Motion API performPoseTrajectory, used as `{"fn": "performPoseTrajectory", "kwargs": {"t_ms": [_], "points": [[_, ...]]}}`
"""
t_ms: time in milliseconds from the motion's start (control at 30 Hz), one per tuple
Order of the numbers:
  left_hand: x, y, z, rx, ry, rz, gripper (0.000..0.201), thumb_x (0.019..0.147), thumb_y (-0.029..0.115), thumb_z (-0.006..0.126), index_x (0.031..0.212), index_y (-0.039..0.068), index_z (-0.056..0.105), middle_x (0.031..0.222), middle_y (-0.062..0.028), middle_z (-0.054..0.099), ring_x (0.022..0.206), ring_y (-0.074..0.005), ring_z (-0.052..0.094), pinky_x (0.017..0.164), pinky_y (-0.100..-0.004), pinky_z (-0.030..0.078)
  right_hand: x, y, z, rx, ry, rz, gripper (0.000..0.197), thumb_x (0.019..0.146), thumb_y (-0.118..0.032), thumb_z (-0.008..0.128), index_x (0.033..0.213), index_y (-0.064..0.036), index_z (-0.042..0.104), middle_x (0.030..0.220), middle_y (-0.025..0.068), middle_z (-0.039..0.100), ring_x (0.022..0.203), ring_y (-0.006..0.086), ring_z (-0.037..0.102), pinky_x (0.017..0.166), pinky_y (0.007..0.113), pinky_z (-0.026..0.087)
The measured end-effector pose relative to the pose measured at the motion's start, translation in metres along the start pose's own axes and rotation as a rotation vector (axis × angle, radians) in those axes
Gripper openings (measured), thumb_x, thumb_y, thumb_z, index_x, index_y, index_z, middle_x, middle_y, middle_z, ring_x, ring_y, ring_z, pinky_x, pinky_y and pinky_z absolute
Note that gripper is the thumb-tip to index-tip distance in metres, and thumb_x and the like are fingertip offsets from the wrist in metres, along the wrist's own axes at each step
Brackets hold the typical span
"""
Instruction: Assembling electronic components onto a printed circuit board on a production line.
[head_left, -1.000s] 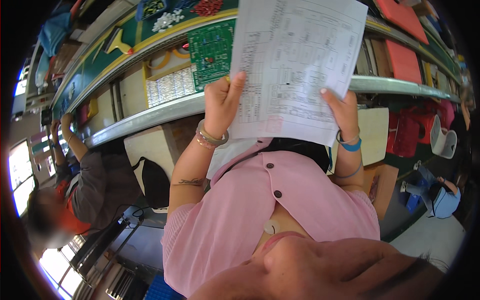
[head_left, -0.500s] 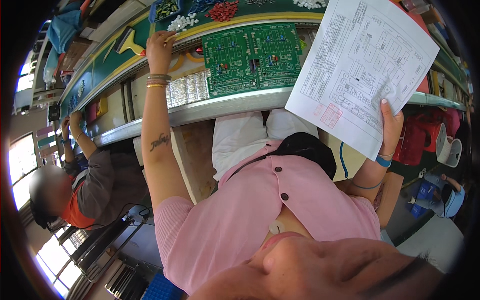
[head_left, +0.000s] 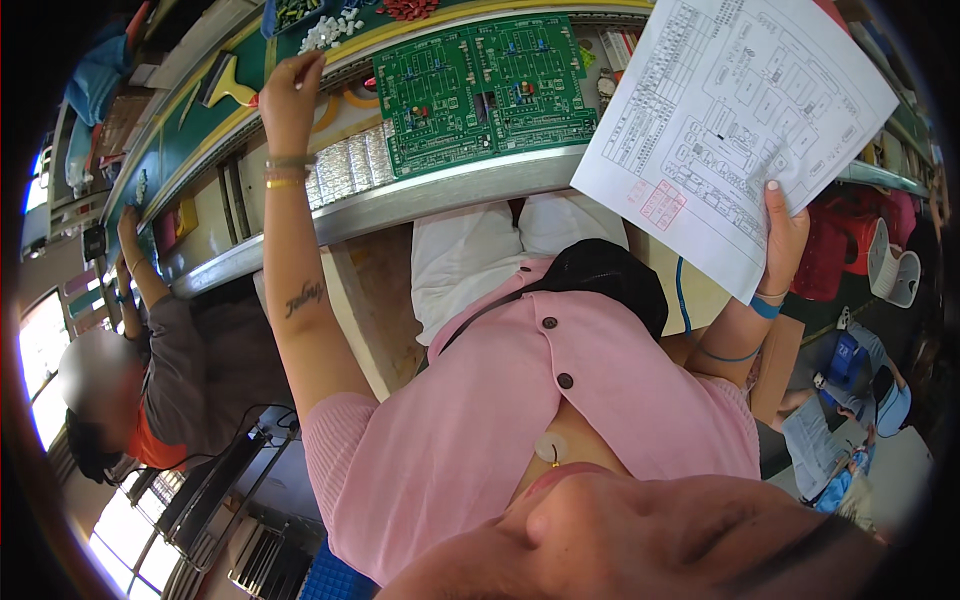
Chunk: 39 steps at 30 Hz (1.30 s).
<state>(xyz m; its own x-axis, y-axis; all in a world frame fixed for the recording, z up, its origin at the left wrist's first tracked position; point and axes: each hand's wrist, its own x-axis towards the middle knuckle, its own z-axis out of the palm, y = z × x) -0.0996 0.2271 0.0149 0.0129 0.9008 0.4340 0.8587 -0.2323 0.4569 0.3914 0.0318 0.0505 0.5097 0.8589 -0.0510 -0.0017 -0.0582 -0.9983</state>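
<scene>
My right hand [head_left: 787, 232] holds a white printed sheet [head_left: 690, 130] by its lower right edge, thumb on top. The sheet carries a layout drawing, a table and a red stamp. My left hand [head_left: 290, 98] is raised over the bench's yellow-edged ledge, fingers curled together; anything between the fingertips is too small to make out. Just beyond it lies a pile of small white parts [head_left: 330, 30]. Two joined green circuit boards [head_left: 435, 115] rest on the bench between my hands, with a few red, blue and dark components on them.
Behind the boards are red parts [head_left: 408, 8] and a blue tray [head_left: 290, 14] of green pieces. A yellow-handled scraper [head_left: 232, 88] lies left of my left hand. Silvery packaging [head_left: 350, 165] sits beside the boards. A co-worker [head_left: 190, 370] works at the left; others are at the right.
The whole view has shifted, so the bench and boards sit farther left and higher. My left hand stays by the white parts, and my right keeps the sheet. More of the people at right shows.
</scene>
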Motion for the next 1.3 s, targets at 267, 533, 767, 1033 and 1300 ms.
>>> {"fn": "performPoseTrajectory", "kwargs": {"t_ms": [267, 533, 767, 1033, 1300], "points": [[-0.085, 0.060, -0.025, -0.499, -0.312, -0.229, 0.017, 0.083, 0.007, 0.062, 0.098, -0.001, 0.065, 0.083, -0.0065, 0.066, 0.075, -0.0088, 0.060, 0.068, -0.0210, 0.047, -0.001, 0.005, 0.028, -0.017, -0.130, 0.061, 0.029, 0.081, -0.019, 0.066, 0.098, 0.0045, 0.061, 0.086, 0.0037, 0.062, 0.075, 0.0082, 0.055, 0.067, 0.022, 0.044], [-0.119, 0.080, -0.024, -0.673, -0.429, -0.257, 0.015, 0.084, -0.002, 0.058, 0.098, -0.002, 0.064, 0.091, -0.0035, 0.061, 0.082, -0.0087, 0.057, 0.073, -0.0203, 0.045, -0.003, 0.000, 0.035, 0.073, -0.205, 0.046, 0.026, 0.082, -0.017, 0.065, 0.097, 0.0040, 0.062, 0.084, 0.0034, 0.063, 0.073, 0.0068, 0.055, 0.064, 0.020, 0.044], [-0.125, 0.095, -0.023, -0.695, -0.442, -0.287, 0.016, 0.083, -0.001, 0.060, 0.098, -0.002, 0.064, 0.089, -0.0032, 0.061, 0.082, -0.0085, 0.057, 0.073, -0.0203, 0.046, -0.004, 0.007, 0.029, 0.059, -0.203, 0.025, 0.027, 0.082, -0.017, 0.066, 0.099, 0.0040, 0.061, 0.085, 0.0037, 0.063, 0.074, 0.0070, 0.056, 0.066, 0.020, 0.045], [-0.121, 0.100, -0.020, -0.656, -0.485, -0.378, 0.015, 0.081, 0.003, 0.063, 0.096, -0.001, 0.065, 0.086, -0.0041, 0.065, 0.078, -0.0087, 0.060, 0.071, -0.0206, 0.047, -0.007, 0.002, 0.027, 0.136, -0.159, 0.128, 0.030, 0.082, -0.017, 0.065, 0.102, 0.0054, 0.059, 0.089, 0.0066, 0.063, 0.077, 0.0097, 0.057, 0.069, 0.023, 0.046], [-0.113, 0.092, -0.024, -0.490, -0.447, -0.398, 0.016, 0.080, 0.006, 0.065, 0.094, -0.001, 0.066, 0.085, -0.0060, 0.067, 0.077, -0.0093, 0.062, 0.072, -0.0218, 0.048, 0.005, 0.010, 0.014, 0.075, 0.004, 0.018, 0.034, 0.085, -0.016, 0.061, 0.111, 0.0053, 0.056, 0.103, 0.0081, 0.060, 0.091, 0.0140, 0.056, 0.080, 0.024, 0.044]]}}
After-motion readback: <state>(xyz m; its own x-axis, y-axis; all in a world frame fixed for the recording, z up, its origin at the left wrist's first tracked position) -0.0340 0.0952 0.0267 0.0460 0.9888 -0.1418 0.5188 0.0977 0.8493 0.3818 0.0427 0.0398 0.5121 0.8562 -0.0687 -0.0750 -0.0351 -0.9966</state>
